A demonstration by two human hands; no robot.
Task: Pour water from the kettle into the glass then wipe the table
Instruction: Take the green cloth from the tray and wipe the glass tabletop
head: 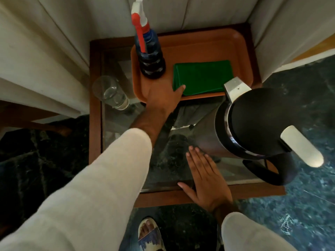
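A steel kettle (241,124) with a black lid and white handle stands at the right of the glass-topped table (116,142). A clear glass (112,93) holding water sits at the table's left edge. A folded green cloth (203,77) lies flat on the orange tray (199,46). My left hand (159,100) reaches onto the tray; its thumb presses on the cloth's near left corner and its fingers are tucked out of sight at the cloth's edge. My right hand (204,176) rests flat and open on the table's front edge, just left of the kettle's base.
A spray bottle (148,53) with a red and white trigger stands on the tray's left side, close to my left hand. Pale sofa cushions (45,51) hem the table in at the left, back and right. My sandalled foot (148,234) is below the front edge.
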